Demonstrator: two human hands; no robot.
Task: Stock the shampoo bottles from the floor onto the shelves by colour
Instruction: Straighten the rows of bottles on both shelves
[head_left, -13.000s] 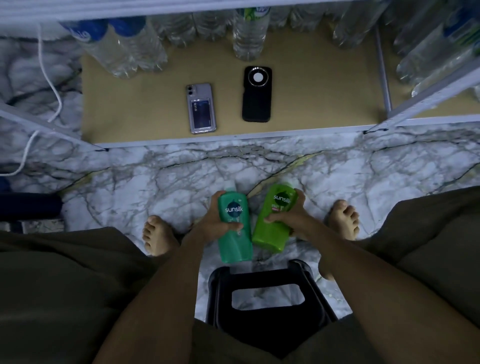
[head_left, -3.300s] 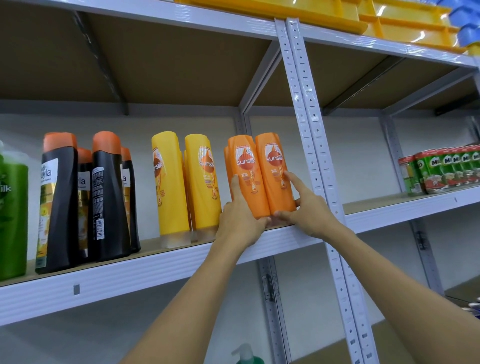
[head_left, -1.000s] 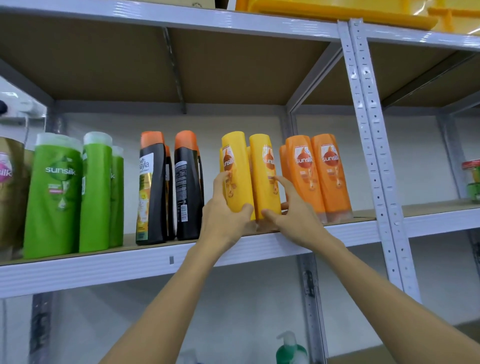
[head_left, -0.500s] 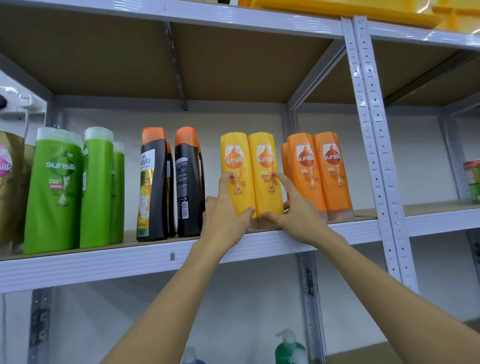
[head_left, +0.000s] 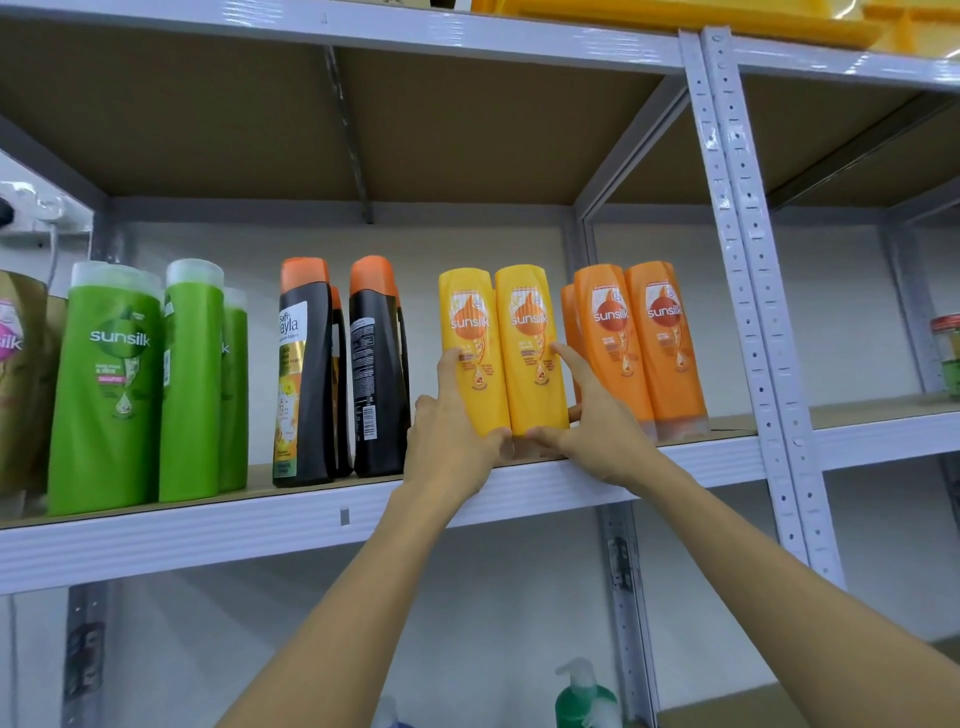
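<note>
— Head view, far left of the grey metal shelf (head_left: 311, 519)?
— Tall green plastic shampoo bottles (head_left: 104, 384), then black bottles with orange caps (head_left: 306, 374).
— And the hands?
— Left hand (head_left: 452, 441) grasps one upright yellow plastic shampoo bottle (head_left: 470, 348); right hand (head_left: 592, 426) grasps its touching twin (head_left: 532, 343). Orange plastic shampoo bottles (head_left: 639, 338) stand just beside.

The shelf (head_left: 291, 525) is showing pale grey metal with a brown board above, and the green bottles (head_left: 106, 384) are wearing whitish caps. The black bottles (head_left: 306, 374) are carrying orange caps beside two yellow bottles (head_left: 501, 353) with orange logos. The orange bottles (head_left: 639, 343) are bearing red-orange emblems, with yellow trays (head_left: 675, 15) glowing on top.
</note>
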